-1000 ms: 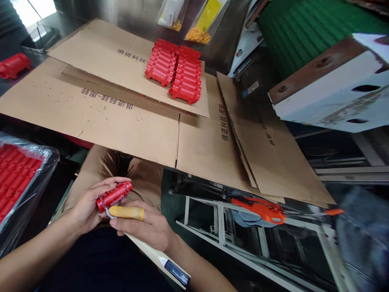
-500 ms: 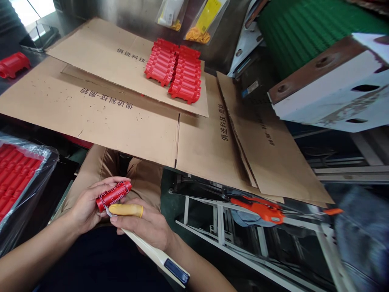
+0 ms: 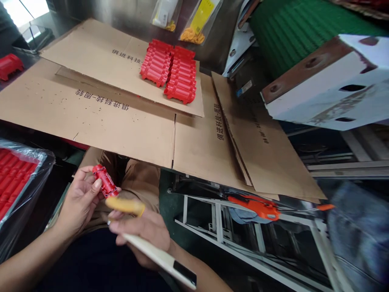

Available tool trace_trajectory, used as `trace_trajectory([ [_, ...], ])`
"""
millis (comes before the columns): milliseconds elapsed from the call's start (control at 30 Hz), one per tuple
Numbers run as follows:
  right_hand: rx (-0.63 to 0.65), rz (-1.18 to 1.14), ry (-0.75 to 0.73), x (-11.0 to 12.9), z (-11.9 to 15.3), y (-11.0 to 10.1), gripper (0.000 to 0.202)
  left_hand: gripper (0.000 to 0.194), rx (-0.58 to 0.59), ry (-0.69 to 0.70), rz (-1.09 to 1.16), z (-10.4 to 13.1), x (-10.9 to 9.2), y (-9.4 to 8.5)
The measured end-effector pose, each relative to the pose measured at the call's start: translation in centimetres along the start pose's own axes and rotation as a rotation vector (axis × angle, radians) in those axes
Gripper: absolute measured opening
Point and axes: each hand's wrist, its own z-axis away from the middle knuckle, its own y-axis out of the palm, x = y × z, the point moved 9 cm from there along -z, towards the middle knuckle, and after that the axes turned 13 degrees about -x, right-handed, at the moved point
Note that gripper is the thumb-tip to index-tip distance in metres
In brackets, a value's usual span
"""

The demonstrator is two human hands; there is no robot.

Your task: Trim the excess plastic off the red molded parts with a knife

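My left hand (image 3: 79, 202) grips a small red plastic cylindrical part (image 3: 105, 180) between thumb and fingers, above my lap. Dark lines run around a panel on the part's surface. In my right hand (image 3: 148, 231) is a cream-handled knife (image 3: 156, 251) with a dark end pointing down to the right; its tip is smeared by motion. A yellow finger cot (image 3: 127, 206) covers the right index finger, whose end lies just below the red part. The knife tip looks apart from the part.
Flattened cardboard sheets (image 3: 100, 129) cover the bench, with two rows of red parts (image 3: 180, 79) on top. A plastic-lined box (image 3: 45, 160) of red pieces stands left. Bags of yellow finger cots (image 3: 193, 35) lie behind. An orange-handled tool (image 3: 258, 207) sits right, by a white metal frame (image 3: 219, 231).
My left hand has turned the red part so its upper end now points up-left. My right hand with the knife has drawn slightly down, and its tip has left the part.
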Motion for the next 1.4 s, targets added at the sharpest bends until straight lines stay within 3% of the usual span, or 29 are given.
trace_trajectory([
  [133, -0.289, 0.061, 0.014, -1.8, 0.6, -2.0, 0.028, 0.038, -0.063, 0.203, -0.082, 0.4, -1.6, -1.6],
  [267, -0.317, 0.119, -0.017, -1.9, 0.4, -1.9, 0.027, 0.036, -0.109, 0.278, -0.187, 1.0, -1.8, -2.4],
  [500, -0.303, 0.077, -0.079, -1.3, 0.2, -1.8, 0.031, 0.033, -0.11, 0.31, -0.211, 1.3, -2.0, -2.4],
  [1000, -0.306, 0.103, 0.009, -1.1, 0.6, -1.9, 0.026, 0.036, -0.153, 0.283, -0.148, 1.2, -1.8, -2.9],
  [1067, -0.295, 0.106, 0.04, -1.4, 0.8, -1.9, 0.023, 0.034, -0.152, 0.314, -0.158, 1.4, -2.1, -2.8],
  [1200, -0.247, 0.074, 0.122, -2.5, 0.8, -1.7, 0.015, 0.03, -0.132, 0.508, -0.249, 2.8, -3.5, -2.0],
  [1300, -0.145, 0.09, 0.012, -2.1, 0.1, -1.5, 0.019, 0.032, -0.18, 0.559, -0.323, 3.4, -3.8, -2.2],
  [1400, 0.0, 0.265, -0.191, -1.1, -0.3, -0.9, 0.026, 0.034, -0.181, 0.451, -0.324, 2.4, -2.9, -2.7],
])
